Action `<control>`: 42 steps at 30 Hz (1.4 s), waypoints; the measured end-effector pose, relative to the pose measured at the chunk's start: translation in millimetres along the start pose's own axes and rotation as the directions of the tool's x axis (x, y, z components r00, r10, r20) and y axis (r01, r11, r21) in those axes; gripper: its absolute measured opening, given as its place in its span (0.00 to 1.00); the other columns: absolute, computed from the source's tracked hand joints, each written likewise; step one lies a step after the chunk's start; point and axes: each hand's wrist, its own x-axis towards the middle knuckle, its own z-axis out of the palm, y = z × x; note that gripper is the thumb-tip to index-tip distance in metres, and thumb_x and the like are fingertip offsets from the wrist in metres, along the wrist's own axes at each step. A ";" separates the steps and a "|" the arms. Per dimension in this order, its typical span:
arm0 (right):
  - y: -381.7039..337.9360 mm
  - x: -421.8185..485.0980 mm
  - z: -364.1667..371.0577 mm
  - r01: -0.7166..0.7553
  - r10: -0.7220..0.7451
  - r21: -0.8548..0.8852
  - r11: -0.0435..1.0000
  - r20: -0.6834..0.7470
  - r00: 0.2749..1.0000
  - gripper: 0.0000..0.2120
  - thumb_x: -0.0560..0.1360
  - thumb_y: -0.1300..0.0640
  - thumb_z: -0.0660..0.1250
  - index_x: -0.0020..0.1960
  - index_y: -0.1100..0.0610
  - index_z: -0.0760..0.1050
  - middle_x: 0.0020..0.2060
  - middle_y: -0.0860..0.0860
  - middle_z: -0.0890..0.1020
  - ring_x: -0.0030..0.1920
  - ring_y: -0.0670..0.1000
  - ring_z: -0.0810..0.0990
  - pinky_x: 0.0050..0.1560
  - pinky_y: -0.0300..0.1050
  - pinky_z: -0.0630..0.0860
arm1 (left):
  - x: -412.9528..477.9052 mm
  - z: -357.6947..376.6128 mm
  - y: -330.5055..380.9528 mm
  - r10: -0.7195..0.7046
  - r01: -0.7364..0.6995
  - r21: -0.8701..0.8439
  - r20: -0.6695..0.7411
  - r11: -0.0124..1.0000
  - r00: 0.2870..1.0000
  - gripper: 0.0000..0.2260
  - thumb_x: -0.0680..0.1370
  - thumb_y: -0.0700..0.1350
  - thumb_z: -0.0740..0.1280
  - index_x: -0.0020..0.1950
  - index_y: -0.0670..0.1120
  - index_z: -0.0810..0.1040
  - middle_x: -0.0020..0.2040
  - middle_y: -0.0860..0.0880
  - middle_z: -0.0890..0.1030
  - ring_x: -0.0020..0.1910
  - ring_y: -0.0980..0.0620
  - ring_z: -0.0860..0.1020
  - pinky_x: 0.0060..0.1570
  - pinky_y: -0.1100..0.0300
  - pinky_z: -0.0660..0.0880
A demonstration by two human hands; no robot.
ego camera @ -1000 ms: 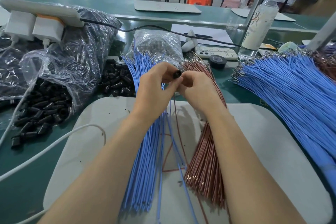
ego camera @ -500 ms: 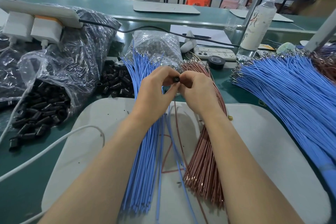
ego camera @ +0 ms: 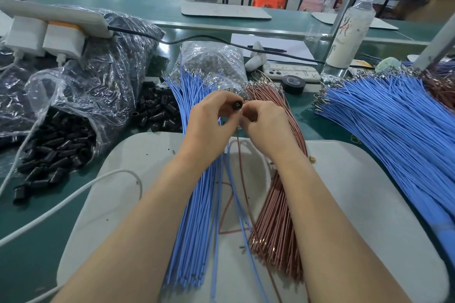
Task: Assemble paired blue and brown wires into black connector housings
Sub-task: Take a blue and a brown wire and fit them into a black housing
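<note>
Housing [ego camera: 237, 106] gripped by your left hand [ego camera: 209, 123], right hand [ego camera: 264, 125] pinching its brown wire [ego camera: 238, 152]; big bundles [ego camera: 194, 216] unassembled at 6 o'clock

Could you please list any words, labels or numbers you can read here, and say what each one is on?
No text here is legible.
Bottle: red and black print, too blurred to read.
Phone case: small marks, too small to read.
Far mat: faint scribbles, unreadable.
</note>
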 end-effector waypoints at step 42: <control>-14.7 -1.2 -1.5 0.079 -0.056 0.156 0.985 -0.148 0.987 0.07 0.73 0.58 0.71 0.49 0.59 0.79 0.37 0.48 0.81 0.39 0.46 0.79 0.47 0.38 0.76 | -0.1 1.0 -4.8 -0.093 0.100 0.293 -0.039 0.951 0.995 0.06 0.78 0.39 0.64 0.47 0.40 0.80 0.37 0.49 0.79 0.35 0.52 0.75 0.36 0.64 0.69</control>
